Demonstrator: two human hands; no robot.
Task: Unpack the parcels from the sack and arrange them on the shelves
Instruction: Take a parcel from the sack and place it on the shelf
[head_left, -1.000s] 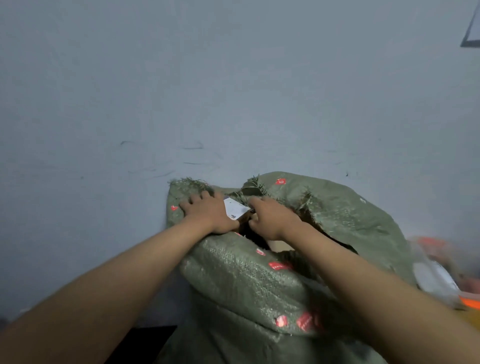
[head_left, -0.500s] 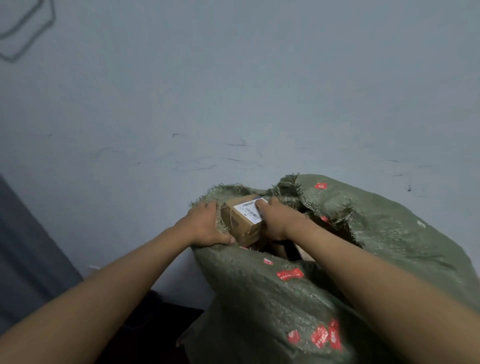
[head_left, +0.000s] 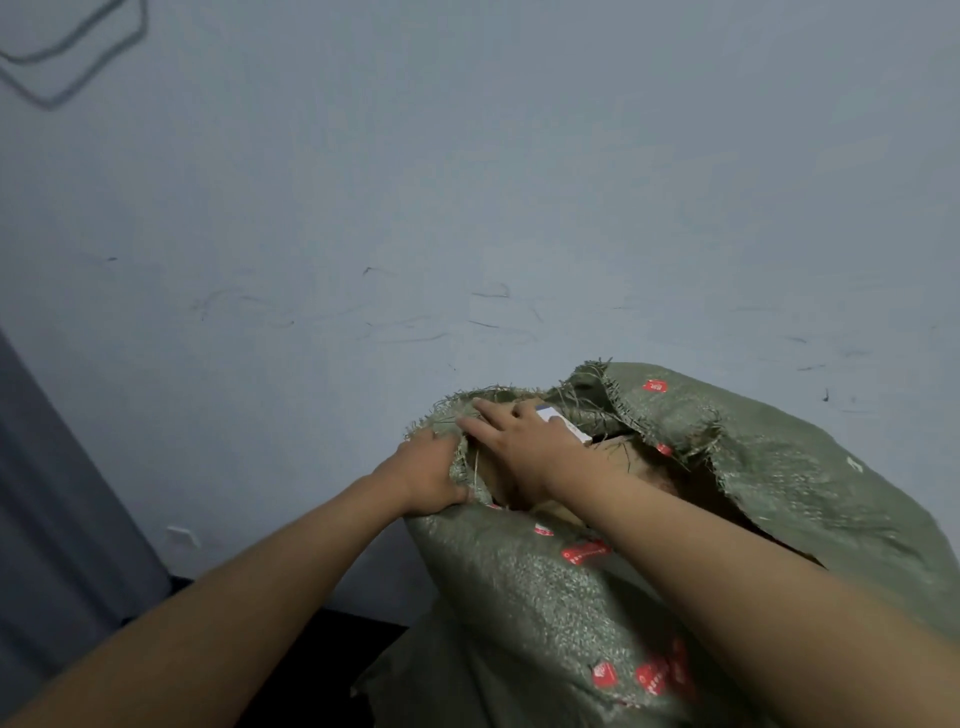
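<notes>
A green woven sack (head_left: 779, 483) with red logos and a frayed mouth stands against the wall at the lower right. My left hand (head_left: 423, 475) grips the sack's left rim. My right hand (head_left: 524, 447) lies across a brown cardboard parcel (head_left: 496, 480) at the sack's mouth, fingers stretched over its top toward the rim. Only the edge of the parcel's white label (head_left: 563, 423) shows past my hand; most of the box is hidden. More cardboard (head_left: 649, 467) shows inside the opening.
A pale grey scuffed wall (head_left: 467, 208) fills the background right behind the sack. A darker grey panel (head_left: 47, 493) runs down the left edge. The floor (head_left: 332, 644) below is dark. No shelves are in view.
My right hand has shifted from the parcel's right side to over its top, covering most of it. The parcel sits lower at the mouth. The view has swung left.
</notes>
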